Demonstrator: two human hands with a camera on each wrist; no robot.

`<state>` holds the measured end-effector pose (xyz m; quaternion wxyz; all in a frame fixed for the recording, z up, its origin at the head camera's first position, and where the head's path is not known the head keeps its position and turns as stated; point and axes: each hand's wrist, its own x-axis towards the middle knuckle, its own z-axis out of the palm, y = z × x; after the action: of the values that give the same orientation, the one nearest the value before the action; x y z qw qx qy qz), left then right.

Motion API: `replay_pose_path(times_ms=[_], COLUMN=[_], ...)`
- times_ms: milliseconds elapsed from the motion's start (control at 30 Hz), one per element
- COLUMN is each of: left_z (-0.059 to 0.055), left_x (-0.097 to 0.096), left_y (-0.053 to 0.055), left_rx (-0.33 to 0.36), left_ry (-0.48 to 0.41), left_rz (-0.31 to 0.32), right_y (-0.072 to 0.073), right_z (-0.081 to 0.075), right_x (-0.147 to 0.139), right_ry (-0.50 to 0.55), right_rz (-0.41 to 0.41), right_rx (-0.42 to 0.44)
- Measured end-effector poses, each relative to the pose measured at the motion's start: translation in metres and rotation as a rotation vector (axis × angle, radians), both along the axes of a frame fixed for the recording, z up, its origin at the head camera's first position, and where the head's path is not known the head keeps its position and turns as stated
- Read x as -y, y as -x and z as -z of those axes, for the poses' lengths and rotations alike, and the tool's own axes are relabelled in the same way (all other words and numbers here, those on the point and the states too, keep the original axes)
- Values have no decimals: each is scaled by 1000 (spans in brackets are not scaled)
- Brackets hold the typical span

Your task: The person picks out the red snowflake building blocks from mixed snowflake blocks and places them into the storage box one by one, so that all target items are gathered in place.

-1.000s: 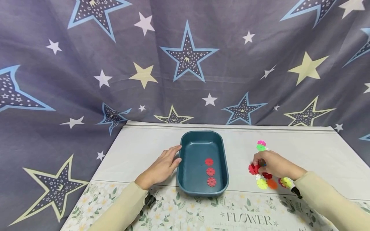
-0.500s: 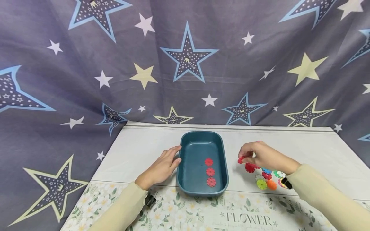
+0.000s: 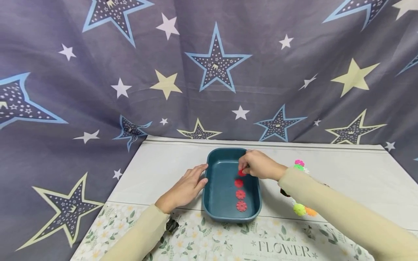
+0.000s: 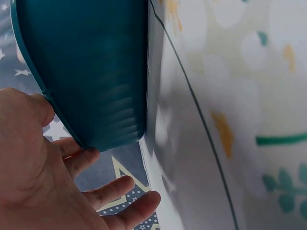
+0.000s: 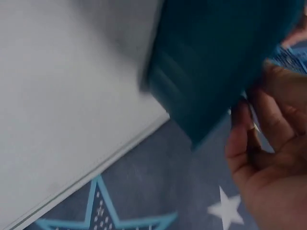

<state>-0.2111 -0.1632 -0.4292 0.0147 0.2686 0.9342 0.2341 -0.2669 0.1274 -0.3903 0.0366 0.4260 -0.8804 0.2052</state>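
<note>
A teal rectangular tray [image 3: 217, 210] stands on the table. Against its left rim rests my left hand [image 3: 184, 188], the fingers fairly straight; in the left wrist view the fingertips of this hand [image 4: 62, 177] touch the tray's outer side. Over the tray's right side, my right hand [image 3: 261, 165] pinches a red flower-shaped plastic disc [image 3: 241, 173] between thumb and fingers. Three more red discs [image 3: 240, 194] lie in a column on the tray floor below it. In the right wrist view, the tray wall hides the held disc from the right hand [image 5: 268, 139].
Several flower-shaped discs lie right of the tray, partly hidden by my right sleeve: pink [image 3: 299, 162], green [image 3: 298, 167], yellow-green [image 3: 299, 209] and orange [image 3: 311, 211] ones show. A grey star-patterned curtain [image 3: 209, 105] hangs behind the table [image 3: 169, 152].
My right hand has picked up a red disc from the pile on the right and carried it left, over the tray. The left hand stays at the tray's rim.
</note>
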Motion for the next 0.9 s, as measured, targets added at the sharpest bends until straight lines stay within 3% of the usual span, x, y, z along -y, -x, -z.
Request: replay_pose_path(times_ms=[167, 333, 633, 900], left_z=[1, 2, 0, 1], left_x=[-1, -3, -3, 0], left_y=[1, 1, 1, 2], left_rx=[17, 16, 15, 11], left_ry=[7, 10, 18, 16], left_rz=[3, 7, 6, 3], right_y=[17, 26, 21, 11], right_z=[11, 18, 26, 23], right_x=[17, 25, 28, 25], right_ry=[-68, -129, -186, -124], right_rz=[13, 58, 150, 149], right_rx=[33, 32, -32, -61])
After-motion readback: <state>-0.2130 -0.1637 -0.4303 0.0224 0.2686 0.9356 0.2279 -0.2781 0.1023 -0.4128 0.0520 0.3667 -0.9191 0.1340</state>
